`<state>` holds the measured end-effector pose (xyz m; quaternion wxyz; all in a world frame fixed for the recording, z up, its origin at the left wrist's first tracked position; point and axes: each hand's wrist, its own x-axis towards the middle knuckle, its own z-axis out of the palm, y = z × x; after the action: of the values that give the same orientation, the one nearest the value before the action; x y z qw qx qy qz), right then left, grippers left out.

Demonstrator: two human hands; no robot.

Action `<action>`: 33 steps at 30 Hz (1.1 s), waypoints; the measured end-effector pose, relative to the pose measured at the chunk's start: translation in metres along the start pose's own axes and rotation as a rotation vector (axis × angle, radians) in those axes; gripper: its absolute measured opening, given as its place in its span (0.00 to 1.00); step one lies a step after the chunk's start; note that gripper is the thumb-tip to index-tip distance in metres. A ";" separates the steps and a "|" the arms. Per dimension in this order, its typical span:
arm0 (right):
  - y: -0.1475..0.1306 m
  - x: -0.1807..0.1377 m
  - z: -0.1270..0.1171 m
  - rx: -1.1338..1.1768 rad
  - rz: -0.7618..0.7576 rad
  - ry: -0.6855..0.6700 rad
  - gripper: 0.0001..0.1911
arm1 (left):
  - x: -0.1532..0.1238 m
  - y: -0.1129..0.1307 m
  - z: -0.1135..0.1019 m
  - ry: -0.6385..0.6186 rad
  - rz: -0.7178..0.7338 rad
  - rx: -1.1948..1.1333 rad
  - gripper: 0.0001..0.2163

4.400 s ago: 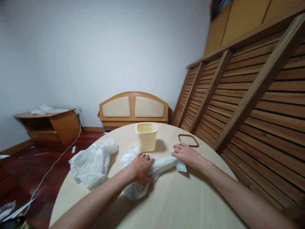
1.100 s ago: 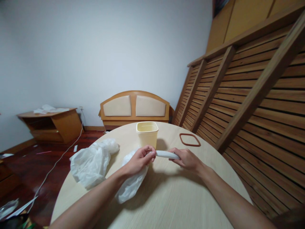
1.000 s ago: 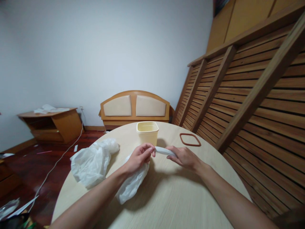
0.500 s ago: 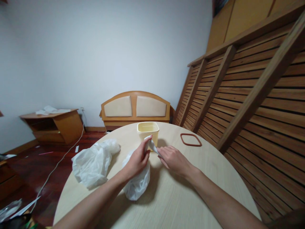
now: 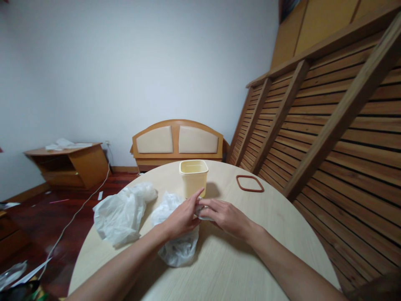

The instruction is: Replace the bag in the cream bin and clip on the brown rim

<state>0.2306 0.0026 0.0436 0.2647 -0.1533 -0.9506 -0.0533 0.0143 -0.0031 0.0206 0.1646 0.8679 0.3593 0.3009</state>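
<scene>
A crumpled white plastic bag (image 5: 175, 246) lies on the round pale wooden table (image 5: 238, 267) in front of me. My left hand (image 5: 181, 215) rests on top of it with its fingers pinched on a twisted end of the bag. My right hand (image 5: 224, 215) meets the left one and pinches the same twisted end between its fingertips. Just behind the hands stands an open pale yellow plastic container (image 5: 193, 177).
A second crumpled white plastic bag (image 5: 120, 213) lies at the table's left. A reddish-brown square seal ring (image 5: 249, 183) lies behind on the right. Slatted wooden frames (image 5: 328, 125) lean at the right; a headboard (image 5: 177, 142) and a low cabinet (image 5: 67, 165) stand by the wall.
The bag's end was stretched out between my two hands a second ago. My right hand has brought that twisted end leftward to the left hand, and both now meet over the bag.
</scene>
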 end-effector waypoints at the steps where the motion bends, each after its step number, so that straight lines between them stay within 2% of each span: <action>1: 0.000 0.000 0.000 0.010 0.004 -0.004 0.11 | 0.000 0.001 -0.001 -0.015 -0.008 -0.010 0.47; 5: 0.001 0.000 0.000 0.066 0.064 -0.015 0.16 | 0.001 0.008 -0.002 -0.050 -0.052 -0.049 0.48; 9: 0.001 0.000 0.000 0.147 0.165 -0.044 0.18 | 0.003 0.013 -0.003 -0.019 -0.095 -0.032 0.45; 15: 0.004 -0.007 -0.001 0.296 0.451 0.017 0.15 | 0.004 0.016 -0.008 0.064 -0.241 0.102 0.18; 18: 0.007 -0.009 -0.002 0.371 0.553 0.054 0.13 | 0.004 0.016 -0.010 0.056 -0.214 0.049 0.11; 22: 0.010 -0.009 -0.003 0.463 0.456 0.088 0.11 | 0.005 0.017 -0.009 0.024 -0.126 -0.112 0.18; 27: 0.012 -0.010 -0.001 0.480 0.355 0.080 0.12 | 0.004 0.020 -0.006 -0.055 -0.127 -0.334 0.30; 30: 0.009 -0.009 0.001 0.462 0.323 0.096 0.08 | 0.004 0.020 -0.004 -0.051 -0.127 -0.351 0.35; 33: 0.004 -0.005 0.001 0.442 0.307 0.101 0.07 | 0.004 0.020 0.000 -0.045 -0.078 -0.322 0.34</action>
<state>0.2358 0.0046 0.0403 0.3436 -0.2314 -0.8904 0.1884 0.0268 -0.0138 0.0318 0.3211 0.8223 0.3359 0.3286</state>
